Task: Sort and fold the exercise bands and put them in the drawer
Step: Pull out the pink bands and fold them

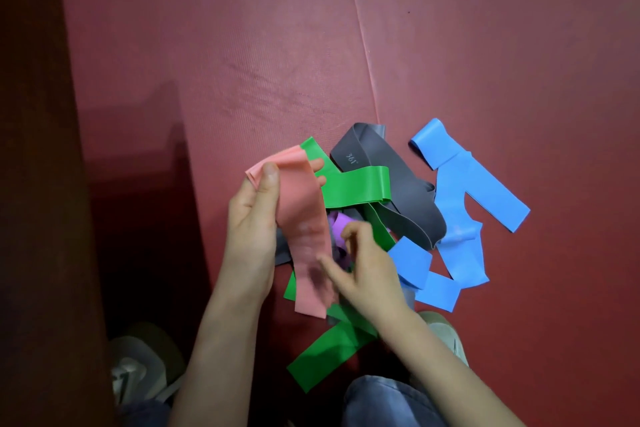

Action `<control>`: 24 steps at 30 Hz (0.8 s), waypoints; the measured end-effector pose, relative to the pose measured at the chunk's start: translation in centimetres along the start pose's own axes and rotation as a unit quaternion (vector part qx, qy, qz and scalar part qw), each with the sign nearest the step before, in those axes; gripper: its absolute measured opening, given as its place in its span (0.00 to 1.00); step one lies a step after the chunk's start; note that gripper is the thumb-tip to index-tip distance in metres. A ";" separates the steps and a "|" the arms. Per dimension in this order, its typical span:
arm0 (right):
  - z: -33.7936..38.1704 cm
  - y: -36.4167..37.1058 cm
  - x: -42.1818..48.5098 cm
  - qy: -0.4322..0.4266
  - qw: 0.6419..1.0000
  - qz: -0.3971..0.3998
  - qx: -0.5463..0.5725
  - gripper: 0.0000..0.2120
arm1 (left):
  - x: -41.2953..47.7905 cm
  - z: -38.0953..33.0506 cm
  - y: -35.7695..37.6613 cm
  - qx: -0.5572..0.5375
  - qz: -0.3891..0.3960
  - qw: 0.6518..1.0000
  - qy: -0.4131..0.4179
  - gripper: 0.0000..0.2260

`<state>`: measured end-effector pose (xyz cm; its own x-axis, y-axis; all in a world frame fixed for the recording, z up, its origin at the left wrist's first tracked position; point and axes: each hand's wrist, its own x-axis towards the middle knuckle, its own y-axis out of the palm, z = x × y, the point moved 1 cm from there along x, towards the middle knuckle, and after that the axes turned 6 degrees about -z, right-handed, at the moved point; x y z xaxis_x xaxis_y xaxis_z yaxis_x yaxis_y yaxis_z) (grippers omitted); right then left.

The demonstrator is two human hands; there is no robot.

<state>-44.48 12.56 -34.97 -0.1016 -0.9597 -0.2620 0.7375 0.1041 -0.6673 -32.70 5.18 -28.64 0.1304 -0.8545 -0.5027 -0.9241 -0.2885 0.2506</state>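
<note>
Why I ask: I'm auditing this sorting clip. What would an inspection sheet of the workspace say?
Surface: dark red ribbed floor mat, seam running across it.
Job's things: salmon-pink flat rubber band lifted; green rubber bands, grey rubber band, blue rubber bands, purple rubber band heaped unsorted; no drawer seen.
Clutter: nothing seen.
Hands: left hand grips the pink band's top; right hand blurred beside it, grip unclear.
Cables: nothing seen.
Surroundings: dark brown panel left; grey shoes; denim knee.

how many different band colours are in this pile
5: pink band held by the left hand, green band beneath it, grey band behind, blue band on the right, purple band mid-pile. Others may be hidden underneath.
</note>
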 end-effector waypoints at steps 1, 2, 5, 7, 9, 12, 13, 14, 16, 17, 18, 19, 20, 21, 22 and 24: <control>-0.2 -0.3 0.6 -0.015 0.998 -0.032 0.044 0.12 | 0.0 0.0 0.0 0.000 -0.004 1.000 0.001 0.12; -0.5 -0.6 1.3 -0.039 0.997 -0.044 0.050 0.12 | 0.0 0.1 0.0 -0.001 -0.013 1.000 0.005 0.11; -2.1 -0.9 4.2 -0.110 0.986 0.083 -0.098 0.34 | 0.2 0.2 -0.3 -0.017 -0.087 0.996 0.021 0.11; -2.5 -0.7 5.2 -0.114 0.960 0.192 -0.170 0.45 | 0.4 0.2 -0.8 -0.028 -0.128 0.991 0.028 0.09; -2.1 -0.2 5.1 -0.142 0.957 0.189 -0.167 0.44 | 0.4 0.1 -0.9 -0.032 -0.135 0.990 0.030 0.08; -1.1 0.7 4.5 -0.157 0.968 0.181 -0.079 0.37 | 0.1 0.2 -0.3 -0.035 -0.122 0.992 0.018 0.12; -0.7 1.0 4.1 -0.144 0.969 0.200 -0.029 0.36 | 0.0 0.1 0.0 -0.033 -0.113 0.993 0.014 0.12; -0.6 1.2 3.6 -0.124 0.967 0.220 0.029 0.34 | -0.1 0.1 0.2 -0.027 -0.102 0.994 0.010 0.12; 0.0 1.0 2.5 -0.055 0.961 0.245 0.119 0.31 | -0.4 -0.1 0.5 -0.016 -0.090 0.996 0.001 0.12; 0.2 0.7 1.9 -0.013 0.958 0.246 0.147 0.26 | -0.6 -0.3 0.7 -0.007 -0.089 0.996 -0.001 0.11; 0.3 0.4 1.3 0.028 0.955 0.236 0.175 0.22 | -1.0 -0.6 0.8 0.010 -0.085 0.996 0.002 0.10; 0.4 0.2 0.8 0.063 0.951 0.224 0.205 0.18 | -1.4 -0.9 1.1 0.030 -0.076 0.997 0.007 0.09; 0.5 -0.1 0.3 0.084 0.946 0.209 0.231 0.15 | -1.9 -1.4 1.4 0.046 -0.059 0.997 0.011 0.09; 0.5 -0.3 0.0 0.097 0.945 0.195 0.242 0.12 | -2.3 -1.8 1.8 0.053 -0.039 0.998 0.012 0.09; 0.6 -0.8 -0.3 0.106 0.946 0.184 0.243 0.11 | -2.8 -2.3 2.3 0.056 -0.017 0.998 0.011 0.10; 0.8 -1.8 -0.9 0.129 0.949 0.163 0.235 0.10 | -3.7 -3.5 3.3 0.063 0.021 0.998 0.003 0.11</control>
<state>-45.17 13.04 -32.99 0.0685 -0.7942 -0.6038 0.9681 0.1992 -0.1522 -34.95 5.92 -23.09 0.0928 -0.8669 -0.4897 -0.9666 -0.1964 0.1645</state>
